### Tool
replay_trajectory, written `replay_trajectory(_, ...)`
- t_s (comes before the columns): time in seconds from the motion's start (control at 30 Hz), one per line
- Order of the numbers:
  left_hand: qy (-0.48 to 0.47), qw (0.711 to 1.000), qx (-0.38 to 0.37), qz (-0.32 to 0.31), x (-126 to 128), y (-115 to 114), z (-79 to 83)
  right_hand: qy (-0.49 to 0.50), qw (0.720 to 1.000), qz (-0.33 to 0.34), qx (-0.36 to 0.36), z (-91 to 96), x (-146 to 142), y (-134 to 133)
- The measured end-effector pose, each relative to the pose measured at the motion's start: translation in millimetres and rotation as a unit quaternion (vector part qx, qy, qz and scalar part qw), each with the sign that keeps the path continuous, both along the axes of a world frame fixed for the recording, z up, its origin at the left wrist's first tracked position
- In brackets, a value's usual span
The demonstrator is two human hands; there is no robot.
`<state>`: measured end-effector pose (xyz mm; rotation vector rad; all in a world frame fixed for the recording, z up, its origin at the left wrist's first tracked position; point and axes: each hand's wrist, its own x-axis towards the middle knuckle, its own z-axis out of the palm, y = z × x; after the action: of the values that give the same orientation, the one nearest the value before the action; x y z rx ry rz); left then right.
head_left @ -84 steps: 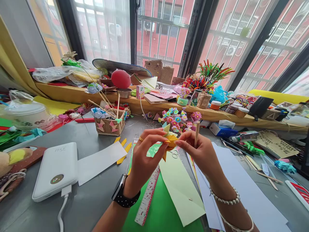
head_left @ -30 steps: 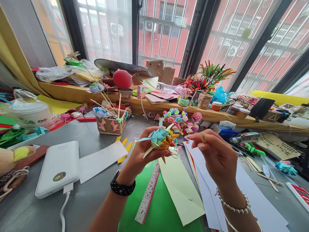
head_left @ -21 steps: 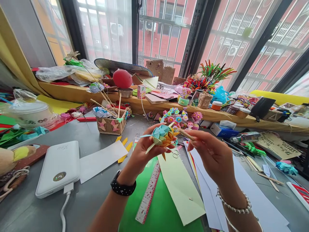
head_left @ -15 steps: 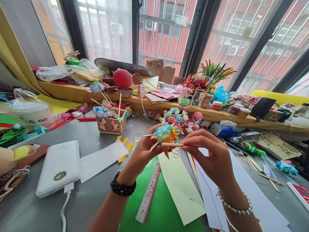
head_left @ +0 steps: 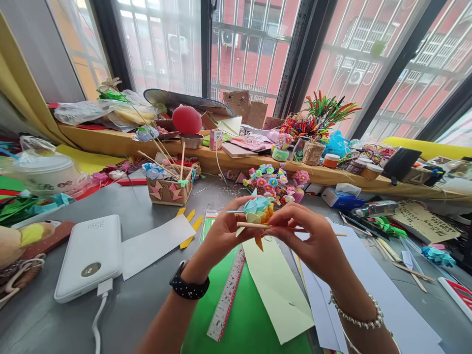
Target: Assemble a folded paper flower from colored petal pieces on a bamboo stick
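Observation:
My left hand (head_left: pixel 223 231) is closed around a folded paper flower (head_left: pixel 255 209) with light blue, pale green and yellow-orange pieces. A thin wooden stick (head_left: pixel 252 225) lies across the flower's near side. Pinched on that stick is my right hand (head_left: pixel 304 233), and the stick's far end juts out past it to the right. The fingertips of both hands are close together at the flower. Below them are a pale green paper strip (head_left: pixel 278 290) and a patterned ruler (head_left: pixel 227 297) on a green mat (head_left: pixel 199 324).
A white power bank (head_left: pixel 92 255) with its cable lies at left beside a white paper strip (head_left: pixel 158 246) and yellow folded pieces (head_left: pixel 197 226). Behind stand a decorated box (head_left: pixel 169 191) and small crafted flowers (head_left: pixel 273 182). White sheets (head_left: pixel 376 285) lie at right.
The flower and my left hand have shifted slightly right and down. My right hand has moved left along the stick toward the flower, so more of the stick shows past it.

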<state>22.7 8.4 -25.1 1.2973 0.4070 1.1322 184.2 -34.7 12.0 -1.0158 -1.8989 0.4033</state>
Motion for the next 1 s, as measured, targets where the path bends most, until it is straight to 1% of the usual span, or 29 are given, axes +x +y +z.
replay_trajectory(0.07,-0.001,1.000,0.001,0.006,2,-2,1.0,0.009,1.000,0.004,-0.014,0.1,-1,0)
replay_trajectory(0.17,0.017,0.999,0.010,0.025,4,-1,1.7,0.024,1.000,-0.002,-0.007,-0.1,-2,1)
replay_trajectory(0.27,0.091,0.994,0.044,0.052,0,0,2.4,0.028,0.999,-0.027,0.032,-0.9,-1,2)
replay_trajectory(0.3,0.122,0.988,0.068,0.067,-3,1,2.8,0.026,0.998,-0.038,0.047,-1.3,-1,2)
replay_trajectory(0.33,0.153,0.978,0.103,0.098,-6,1,3.4,0.022,0.997,-0.047,0.062,-1.8,0,3)
replay_trajectory(0.37,0.178,0.962,0.146,0.145,-8,1,4.3,0.013,0.995,-0.057,0.080,-2.3,1,3)
replay_trajectory(0.4,0.194,0.938,0.197,0.207,-11,0,5.3,-0.001,0.993,-0.068,0.100,-2.9,1,4)
replay_trajectory(0.47,0.217,0.871,0.299,0.324,-13,-2,7.5,-0.038,0.985,-0.086,0.143,-4.1,2,5)
replay_trajectory(0.5,0.226,0.835,0.345,0.364,-14,-3,8.5,-0.057,0.981,-0.092,0.162,-4.6,3,5)
replay_trajectory(0.53,0.235,0.804,0.385,0.387,-13,-4,9.3,-0.076,0.977,-0.095,0.177,-5.0,3,6)
replay_trajectory(0.57,0.246,0.781,0.418,0.393,-13,-5,9.9,-0.093,0.973,-0.096,0.189,-5.4,3,6)
replay_trajectory(0.6,0.256,0.767,0.441,0.390,-12,-5,10.2,-0.106,0.970,-0.095,0.199,-5.7,3,7)
replay_trajectory(0.63,0.263,0.759,0.456,0.382,-11,-5,10.1,-0.119,0.966,-0.094,0.210,-6.0,2,7)
replay_trajectory(0.7,0.270,0.756,0.468,0.370,-9,-5,9.4,-0.140,0.959,-0.091,0.230,-6.5,1,8)
replay_trajectory(0.77,0.270,0.761,0.466,0.363,-8,-4,8.4,-0.155,0.953,-0.087,0.247,-7.3,1,9)
replay_trajectory(1.0,0.265,0.789,0.440,0.336,-10,-5,7.4,-0.210,0.933,-0.096,0.277,-10.8,0,8)
